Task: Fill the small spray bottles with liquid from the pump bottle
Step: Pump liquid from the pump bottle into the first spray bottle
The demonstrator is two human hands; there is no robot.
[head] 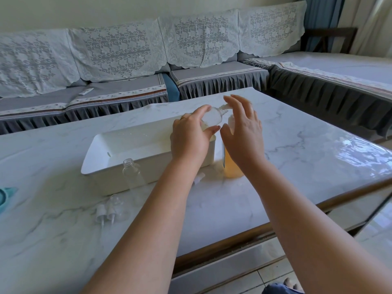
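Marble-patterned and glossy, the desk [297,149] carries a white rectangular tray [118,149] near its middle. Over the tray's right end the left hand [191,136] grips a small clear spray bottle [212,117], tilted so that its neck points up and to the right; thumb and fingers wrap around its lower body, and a ring shows on one finger. Just to the right stands the pump bottle [232,164], holding amber liquid in its lower part and resting on the desk beside the tray's right end. The right hand [241,132] is open, fingers spread and slightly curved, held over the pump bottle's top; whether the palm presses on the pump head cannot be told, since the hand hides it. The small bottle's open neck lies close to the pump's nozzle.

In front of the tray, a second clear spray bottle [132,172] stands upright with no cap, touching or nearly touching the tray's near wall. Nearer the camera lie two white spray heads [105,213] side by side, with another clear bottle [116,201] lying just behind them. A teal object [6,197] shows at the left edge. Behind the desk runs a grey sofa [127,85] draped with white lace covers [118,52].
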